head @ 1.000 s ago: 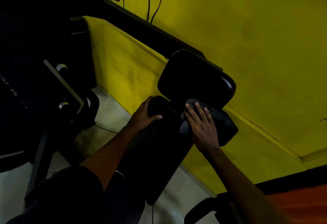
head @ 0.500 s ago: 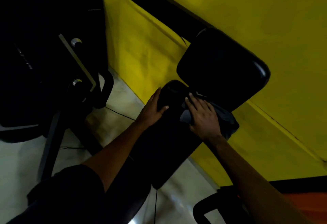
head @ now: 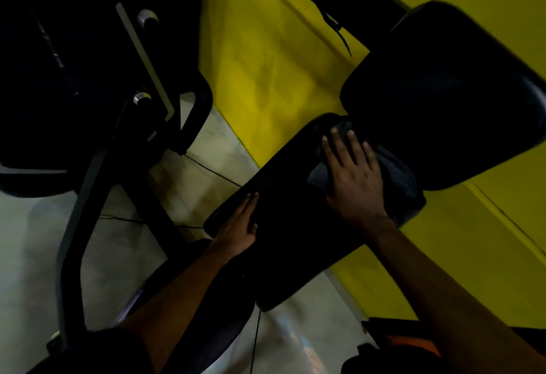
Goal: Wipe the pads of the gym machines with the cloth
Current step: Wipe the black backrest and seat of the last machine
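The cloth (head: 399,178), a dark grey-blue rag, lies bunched on the far end of a long black pad (head: 283,226), right where that pad meets a second, broader black pad (head: 443,93) angled up behind it. Part of the cloth spills over the long pad's right edge.

The right hand (head: 354,181) lies flat on top of the cloth, palm down, its fingers (head: 351,143) spread and straight, pressing the rag to the pad rather than clutching it. A paler fold of the cloth shows just left of the palm.

The left hand (head: 239,226) rests on the near left edge of the long pad, well apart from the cloth. Its fingers lie fairly straight along the edge with the thumb on the top face. It is too dark to tell whether any fingertip hooks under the edge.

Behind both pads stands a yellow wall (head: 266,63), crossed by a black beam. Below, a pale floor (head: 124,255) carries a thin black cable (head: 212,171). To the left is a neighbouring machine's dark frame (head: 76,211) with a pale slanted bar (head: 141,54) and two silver knobs (head: 146,17) (head: 141,98). An orange surface (head: 413,341) shows at the lower right.
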`<state>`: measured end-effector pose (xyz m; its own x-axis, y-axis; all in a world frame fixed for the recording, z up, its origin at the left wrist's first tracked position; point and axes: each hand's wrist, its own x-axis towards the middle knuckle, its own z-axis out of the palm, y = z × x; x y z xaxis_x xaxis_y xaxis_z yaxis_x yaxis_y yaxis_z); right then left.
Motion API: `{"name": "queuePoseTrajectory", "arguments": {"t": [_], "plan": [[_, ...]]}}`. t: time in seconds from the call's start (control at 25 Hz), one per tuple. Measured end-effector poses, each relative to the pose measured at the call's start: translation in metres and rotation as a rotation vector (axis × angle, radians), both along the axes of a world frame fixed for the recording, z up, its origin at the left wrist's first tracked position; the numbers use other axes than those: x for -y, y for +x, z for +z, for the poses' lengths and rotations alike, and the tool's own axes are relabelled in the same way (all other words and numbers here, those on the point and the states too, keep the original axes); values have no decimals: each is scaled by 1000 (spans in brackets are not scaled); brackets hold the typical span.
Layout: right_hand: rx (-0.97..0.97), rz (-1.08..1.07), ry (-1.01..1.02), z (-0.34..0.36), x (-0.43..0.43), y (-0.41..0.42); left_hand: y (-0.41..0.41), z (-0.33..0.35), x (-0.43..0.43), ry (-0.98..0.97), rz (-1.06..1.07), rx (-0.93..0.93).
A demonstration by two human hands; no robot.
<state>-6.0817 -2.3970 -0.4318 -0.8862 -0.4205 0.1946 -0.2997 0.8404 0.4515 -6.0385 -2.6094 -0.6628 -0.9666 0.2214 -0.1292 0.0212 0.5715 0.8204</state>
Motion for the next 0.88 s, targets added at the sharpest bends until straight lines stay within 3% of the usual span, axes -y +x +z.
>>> {"name": "queuePoseTrajectory", "arguments": {"t": [0.24,0.48,0.64,0.88], "plan": [[102,178,174,-69,54,-22,4,-39,20,-162,45,-84],[119,238,159,-72,47,-23,43,-98,57,-471,-98,251],[136,249,230,-110,78,-31,62,-125,66,-609,-186,314],[239,277,258,-148,86,-29,71,-142,84,-641,-246,175]]}}
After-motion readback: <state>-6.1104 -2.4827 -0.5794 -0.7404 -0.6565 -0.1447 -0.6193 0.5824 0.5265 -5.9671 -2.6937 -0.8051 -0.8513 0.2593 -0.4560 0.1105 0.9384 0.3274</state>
